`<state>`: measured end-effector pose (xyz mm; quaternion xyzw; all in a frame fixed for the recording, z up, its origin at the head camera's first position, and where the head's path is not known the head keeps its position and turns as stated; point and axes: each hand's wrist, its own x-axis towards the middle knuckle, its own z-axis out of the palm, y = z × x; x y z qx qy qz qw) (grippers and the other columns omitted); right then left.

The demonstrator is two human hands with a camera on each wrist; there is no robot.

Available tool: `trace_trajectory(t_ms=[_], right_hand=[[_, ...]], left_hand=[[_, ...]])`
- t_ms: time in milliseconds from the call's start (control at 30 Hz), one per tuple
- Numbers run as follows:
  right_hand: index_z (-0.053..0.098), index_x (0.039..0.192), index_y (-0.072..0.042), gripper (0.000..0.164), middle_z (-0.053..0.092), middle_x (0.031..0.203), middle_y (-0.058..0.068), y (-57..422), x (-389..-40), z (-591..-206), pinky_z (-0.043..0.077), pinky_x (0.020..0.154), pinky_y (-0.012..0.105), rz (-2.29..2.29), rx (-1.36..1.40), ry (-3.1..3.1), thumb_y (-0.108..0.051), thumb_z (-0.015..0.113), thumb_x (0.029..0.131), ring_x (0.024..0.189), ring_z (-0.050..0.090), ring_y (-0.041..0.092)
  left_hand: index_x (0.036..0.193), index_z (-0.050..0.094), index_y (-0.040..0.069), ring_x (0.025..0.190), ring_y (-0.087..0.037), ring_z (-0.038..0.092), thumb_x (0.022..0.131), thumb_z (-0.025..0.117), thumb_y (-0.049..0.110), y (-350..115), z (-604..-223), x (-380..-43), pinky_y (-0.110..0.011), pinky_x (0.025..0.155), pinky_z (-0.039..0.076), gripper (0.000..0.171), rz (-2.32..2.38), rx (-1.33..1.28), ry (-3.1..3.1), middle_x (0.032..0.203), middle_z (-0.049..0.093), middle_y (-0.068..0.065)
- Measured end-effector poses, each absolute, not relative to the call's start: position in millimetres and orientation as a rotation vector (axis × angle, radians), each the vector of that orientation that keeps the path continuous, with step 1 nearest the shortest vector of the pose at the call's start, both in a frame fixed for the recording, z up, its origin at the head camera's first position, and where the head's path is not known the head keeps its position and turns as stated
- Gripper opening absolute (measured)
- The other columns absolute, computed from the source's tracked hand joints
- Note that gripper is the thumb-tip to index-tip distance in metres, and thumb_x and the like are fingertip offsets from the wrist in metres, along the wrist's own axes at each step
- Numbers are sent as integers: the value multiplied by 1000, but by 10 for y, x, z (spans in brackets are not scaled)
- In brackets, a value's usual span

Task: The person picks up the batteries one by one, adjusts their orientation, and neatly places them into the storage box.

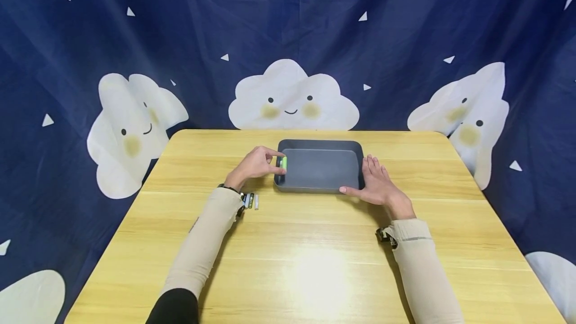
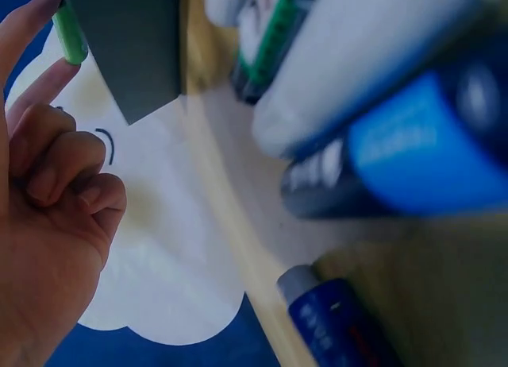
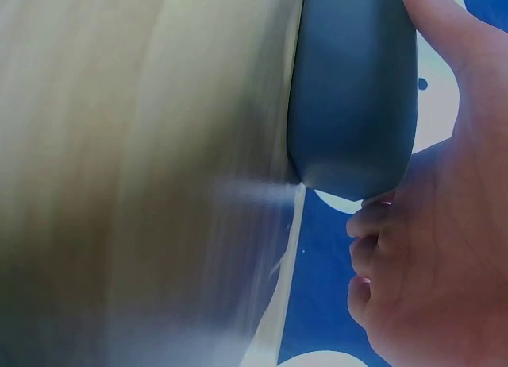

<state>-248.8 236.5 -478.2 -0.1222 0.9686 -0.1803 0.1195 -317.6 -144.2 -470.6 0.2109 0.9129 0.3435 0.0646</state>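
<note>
My left hand (image 1: 255,165) pinches a small green battery (image 1: 284,163) by its ends, between thumb and index finger, over the left end of a dark grey tray (image 1: 321,189). In the left wrist view the green battery (image 2: 70,35) shows at the tray's edge, and the other fingers are curled into the palm. Something small beside the battery inside the tray is too small to make out. At the tray's right end my right hand (image 1: 378,184) touches the wall with straight, spread fingers, its thumb at the front rim.
Several batteries (image 1: 251,201) lie on the wooden table (image 1: 279,244) below my left wrist, partly hidden by it. Up close they look blue, white and green, with a dark blue one (image 2: 337,319) apart. Behind the table hangs a blue curtain (image 1: 202,14) with white clouds.
</note>
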Motion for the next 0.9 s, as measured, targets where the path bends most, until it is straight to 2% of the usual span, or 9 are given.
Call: trace_trajectory(t_ms=[267, 533, 733, 900], right_hand=[[-3, 160, 12, 131, -9, 170, 31, 2363, -2484, -4793, -1, 128, 62, -534, -363, 2830, -79, 56, 88, 159, -7, 48], [-3, 160, 11, 130, -8, 170, 30, 2359, -2484, -4798, -1, 128, 61, -535, -357, 2832, -79, 56, 88, 159, -6, 48], [-4, 160, 11, 131, -8, 170, 30, 2359, -2480, -4797, 0, 128, 61, -537, -355, 2830, -80, 56, 88, 159, -5, 48], [-5, 160, 11, 130, -8, 170, 30, 2363, -2480, -4794, -1, 128, 61, -541, -352, 2829, -79, 56, 88, 159, -6, 48]], left_hand=[[125, 76, 23, 57, -12, 42, 78, 89, 44, -1402, -4760, -3220, -29, 55, 34, 53, 879, 595, 2806, 60, 44, 6], [129, 75, 21, 49, -10, 27, 78, 88, 48, -1368, -4792, -3302, -28, 52, 28, 59, 768, 571, 2769, 50, 32, 10], [131, 73, 21, 47, -8, 29, 79, 87, 48, -1356, -4836, -3348, -26, 50, 28, 60, 699, 549, 2774, 50, 37, 9], [131, 73, 18, 50, -9, 33, 80, 87, 45, -1337, -4827, -3364, -27, 52, 30, 59, 675, 593, 2768, 54, 50, 8]])
